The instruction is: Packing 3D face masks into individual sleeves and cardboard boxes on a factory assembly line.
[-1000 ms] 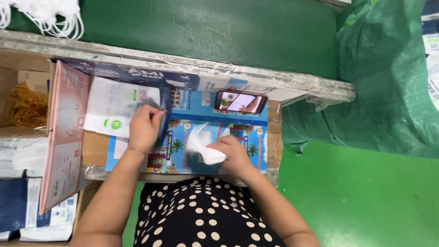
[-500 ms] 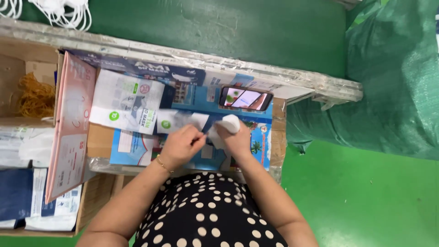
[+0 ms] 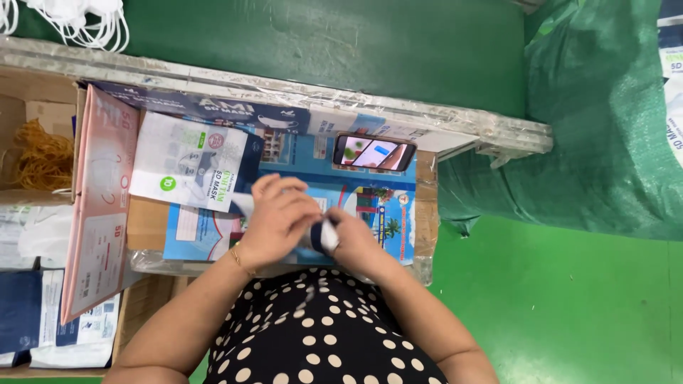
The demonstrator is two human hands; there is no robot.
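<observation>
Big green woven sack (image 3: 605,121) off to my right, green floor (image 3: 569,306) under it. In front of me sits the cardboard worktable (image 3: 427,185) with a blue picture sheet (image 3: 370,185) on top and a pink box (image 3: 99,206) standing on the left. A white mask packet (image 3: 188,163) lies beside a phone (image 3: 375,152) with its screen lit. My left hand (image 3: 277,220) and right hand (image 3: 352,238) are together over the sheet — both closed around a folded white mask (image 3: 327,235), fingers curled tight.
</observation>
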